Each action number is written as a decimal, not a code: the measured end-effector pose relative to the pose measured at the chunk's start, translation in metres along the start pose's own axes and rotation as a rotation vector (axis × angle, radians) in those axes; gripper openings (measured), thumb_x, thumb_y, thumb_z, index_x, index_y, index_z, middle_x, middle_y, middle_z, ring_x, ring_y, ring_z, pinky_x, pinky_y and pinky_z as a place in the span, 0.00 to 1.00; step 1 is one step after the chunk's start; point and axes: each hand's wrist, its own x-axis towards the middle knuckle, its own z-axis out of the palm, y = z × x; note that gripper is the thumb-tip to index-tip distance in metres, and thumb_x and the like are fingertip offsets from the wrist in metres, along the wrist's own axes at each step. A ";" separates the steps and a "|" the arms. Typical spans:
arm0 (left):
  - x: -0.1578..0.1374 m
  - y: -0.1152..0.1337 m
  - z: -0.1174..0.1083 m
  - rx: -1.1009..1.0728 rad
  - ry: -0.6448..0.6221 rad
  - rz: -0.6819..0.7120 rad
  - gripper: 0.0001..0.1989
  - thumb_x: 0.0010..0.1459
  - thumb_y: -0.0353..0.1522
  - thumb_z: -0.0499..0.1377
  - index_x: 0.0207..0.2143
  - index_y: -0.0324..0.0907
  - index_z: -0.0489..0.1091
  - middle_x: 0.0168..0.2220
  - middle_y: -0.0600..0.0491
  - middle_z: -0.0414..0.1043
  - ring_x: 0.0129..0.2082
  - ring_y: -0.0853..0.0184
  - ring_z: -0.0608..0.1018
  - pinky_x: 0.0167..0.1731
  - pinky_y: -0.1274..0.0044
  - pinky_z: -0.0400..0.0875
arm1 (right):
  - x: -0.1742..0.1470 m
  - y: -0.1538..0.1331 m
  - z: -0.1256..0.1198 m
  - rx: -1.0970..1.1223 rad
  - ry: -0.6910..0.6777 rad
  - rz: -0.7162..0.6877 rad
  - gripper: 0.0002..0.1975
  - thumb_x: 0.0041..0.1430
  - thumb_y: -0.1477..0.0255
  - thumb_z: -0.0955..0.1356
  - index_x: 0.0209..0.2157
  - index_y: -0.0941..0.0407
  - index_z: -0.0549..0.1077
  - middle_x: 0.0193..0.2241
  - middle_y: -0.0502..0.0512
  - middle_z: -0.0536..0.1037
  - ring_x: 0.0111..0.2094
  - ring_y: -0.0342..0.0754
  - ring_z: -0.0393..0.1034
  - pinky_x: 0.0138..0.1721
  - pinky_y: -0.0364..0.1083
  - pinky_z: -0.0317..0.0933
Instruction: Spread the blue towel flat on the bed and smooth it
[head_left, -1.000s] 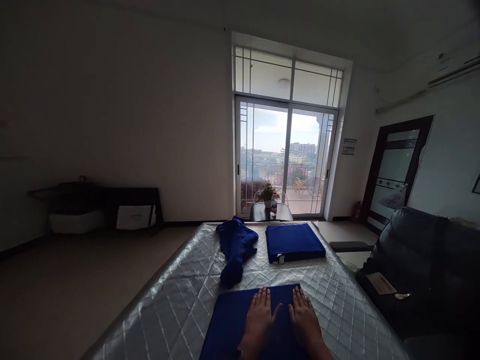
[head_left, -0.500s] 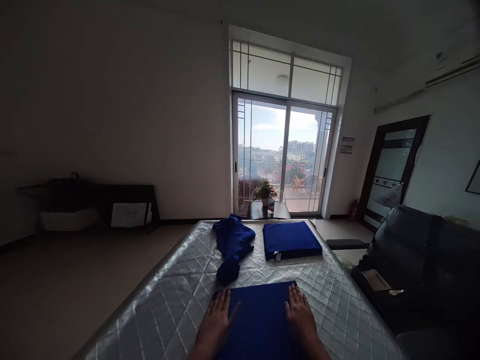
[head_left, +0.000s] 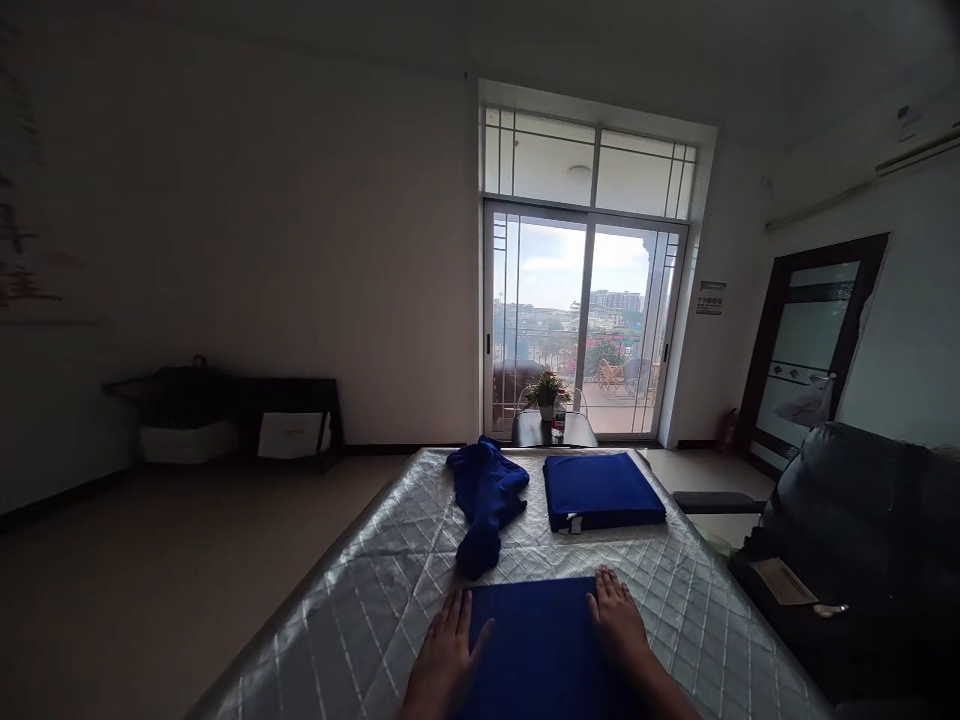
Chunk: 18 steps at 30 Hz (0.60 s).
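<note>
A folded blue cloth [head_left: 544, 650] lies flat on the quilted silver table cover [head_left: 360, 610], and its near end runs out of view at the bottom. On its left edge rests my left hand [head_left: 448, 645], palm down with fingers stretched out. My right hand [head_left: 621, 620] lies flat along the right edge, fingers extended too. Beyond them, a crumpled blue cloth [head_left: 487, 500] sits at the far left of the table. To its right is a neat stack of folded blue cloth [head_left: 604, 490] with a small white tag at its front edge.
A small dark table [head_left: 532, 430] with a potted plant [head_left: 546, 393] and a bottle [head_left: 559, 415] stands past the far edge, before a sliding glass door [head_left: 585, 320]. At right is a black armchair [head_left: 855, 520] holding a brown flat item [head_left: 784, 581].
The whole view has shifted, so the scene sits slightly farther right and lower. Both hands stay flat on the folded cloth's edges.
</note>
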 end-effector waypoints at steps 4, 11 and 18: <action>0.007 0.000 -0.008 0.010 -0.188 0.009 0.31 0.66 0.46 0.43 0.65 0.43 0.62 0.68 0.48 0.63 0.68 0.59 0.67 0.65 0.67 0.66 | 0.002 0.006 0.010 0.025 0.029 0.000 0.34 0.65 0.62 0.51 0.69 0.60 0.54 0.72 0.58 0.54 0.73 0.51 0.47 0.73 0.54 0.44; 0.027 0.071 -0.014 -0.015 -0.200 0.034 0.34 0.64 0.48 0.43 0.62 0.36 0.67 0.65 0.40 0.69 0.67 0.52 0.68 0.67 0.62 0.65 | 0.002 0.006 0.012 0.036 0.038 -0.002 0.34 0.65 0.64 0.52 0.69 0.62 0.54 0.71 0.61 0.57 0.73 0.51 0.47 0.73 0.54 0.44; 0.013 0.205 -0.011 -0.495 -0.245 0.290 0.34 0.66 0.47 0.36 0.67 0.43 0.59 0.68 0.45 0.64 0.70 0.58 0.63 0.68 0.62 0.62 | 0.000 0.014 0.013 0.029 0.058 -0.048 0.33 0.63 0.69 0.53 0.68 0.56 0.57 0.71 0.55 0.59 0.72 0.48 0.50 0.73 0.52 0.46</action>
